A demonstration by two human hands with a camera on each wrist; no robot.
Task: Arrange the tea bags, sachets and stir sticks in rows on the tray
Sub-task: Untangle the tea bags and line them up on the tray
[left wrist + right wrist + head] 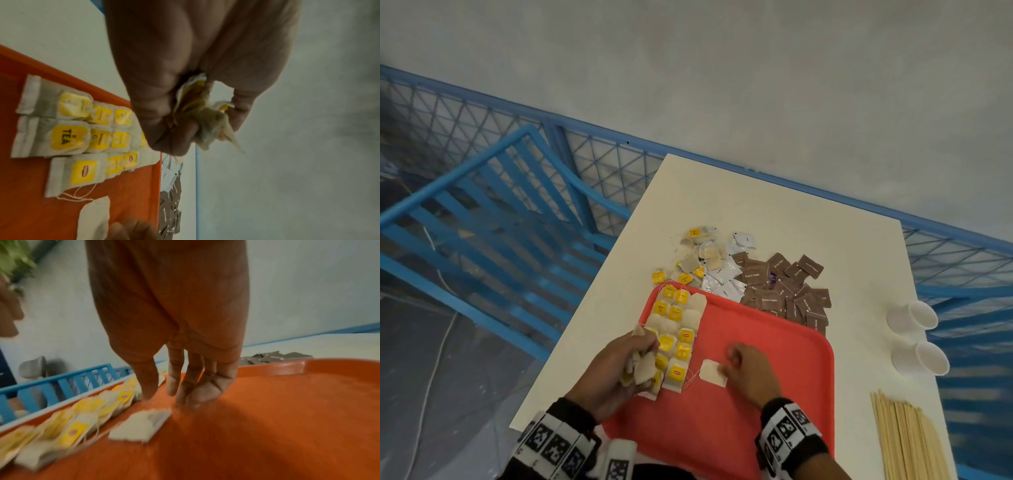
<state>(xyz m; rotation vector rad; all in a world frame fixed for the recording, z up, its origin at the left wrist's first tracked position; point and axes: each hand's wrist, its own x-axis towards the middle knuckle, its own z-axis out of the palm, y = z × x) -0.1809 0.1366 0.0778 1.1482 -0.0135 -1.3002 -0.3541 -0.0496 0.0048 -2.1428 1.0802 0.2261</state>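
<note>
While flat, tea bag [713, 373] points its long axis diagonally.

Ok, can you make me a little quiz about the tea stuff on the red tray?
1. True or false: the stir sticks are already on the tray.
2. Which hand holds a bunch of tea bags? A) left hand B) right hand
3. Fill in: the brown sachets lie on the ____, beyond the tray.

Key
1. False; they lie on the table to the right of the tray.
2. A; the right hand is at a single tea bag on the tray.
3. table
</note>
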